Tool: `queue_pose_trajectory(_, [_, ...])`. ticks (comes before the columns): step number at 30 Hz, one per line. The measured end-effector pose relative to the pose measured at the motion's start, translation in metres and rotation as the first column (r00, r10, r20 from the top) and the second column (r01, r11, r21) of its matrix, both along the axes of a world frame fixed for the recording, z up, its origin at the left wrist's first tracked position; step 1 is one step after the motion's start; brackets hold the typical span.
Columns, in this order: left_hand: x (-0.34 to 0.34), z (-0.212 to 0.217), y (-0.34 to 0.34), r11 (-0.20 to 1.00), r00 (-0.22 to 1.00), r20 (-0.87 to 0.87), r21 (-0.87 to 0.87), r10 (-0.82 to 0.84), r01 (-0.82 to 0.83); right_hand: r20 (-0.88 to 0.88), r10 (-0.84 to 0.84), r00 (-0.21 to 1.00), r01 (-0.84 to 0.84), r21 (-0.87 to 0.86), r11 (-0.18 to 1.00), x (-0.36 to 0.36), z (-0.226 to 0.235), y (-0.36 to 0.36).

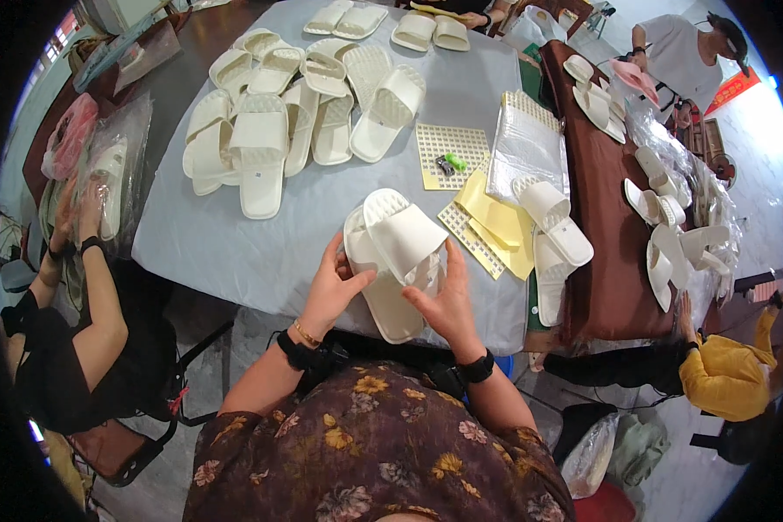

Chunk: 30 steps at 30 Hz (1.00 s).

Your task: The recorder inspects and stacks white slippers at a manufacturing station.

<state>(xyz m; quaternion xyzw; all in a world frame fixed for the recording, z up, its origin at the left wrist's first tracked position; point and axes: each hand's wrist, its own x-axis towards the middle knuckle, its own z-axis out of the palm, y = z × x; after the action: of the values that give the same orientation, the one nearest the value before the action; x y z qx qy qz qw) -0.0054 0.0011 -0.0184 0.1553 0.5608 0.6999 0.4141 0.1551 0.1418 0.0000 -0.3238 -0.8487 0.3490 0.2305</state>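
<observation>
Between my two hands is a pair of white slide slippers at the table's near edge. The upper slipper [406,237] lies partly over the lower slipper [390,304], whose sole points toward me. My left hand [335,287] grips the pair from the left, its thumb on the lower slipper. From the right, my right hand [450,300] holds the upper slipper, thumb and fingers at its strap side. Yellow backing sheets [494,217] and a sticker sheet [465,237] lie just right of my hands. A heap of white slippers [261,152] is beyond them, to the left.
The grey-covered table [183,244] also bears a sticker sheet [431,170] with a small green object [455,162], a plastic-wrapped packet [518,152] and a slipper pair [565,239]. A brown-covered table [600,278] adjoins at right. A person [70,331] works at left; others are at right.
</observation>
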Motion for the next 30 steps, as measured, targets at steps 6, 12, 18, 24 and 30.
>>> queue_pose_trajectory(6, [0.004, -0.015, 0.005, 0.987, 0.881, -0.472, -0.126, 0.027, -0.099, 0.104, 0.063, 0.993, -0.062, -0.021, 0.998, -0.005, -0.028, 0.003])
queue_pose_trajectory(12, [-0.025, -0.034, -0.017, 0.944, 0.890, -0.446, -0.247, 0.091, -0.220, 0.207, -0.126, 0.970, 0.082, 0.208, 0.975, -0.001, -0.011, -0.001])
queue_pose_trajectory(18, [-0.021, -0.005, -0.012, 0.940, 0.589, -0.807, -0.233, -0.044, -0.249, 0.174, -0.083, 0.981, 0.046, 0.210, 0.977, -0.002, -0.013, 0.006])
queue_pose_trajectory(24, [-0.013, 0.005, -0.009, 0.885, 0.589, -0.762, -0.438, -0.270, -0.160, -0.238, -0.078, 0.968, -0.126, -0.732, 0.670, 0.020, 0.005, 0.032])
queue_pose_trajectory(30, [-0.016, 0.005, -0.012, 0.881, 0.587, -0.773, -0.428, -0.241, -0.202, -0.058, -0.154, 0.986, 0.121, -0.371, 0.920, 0.022, -0.018, 0.028])
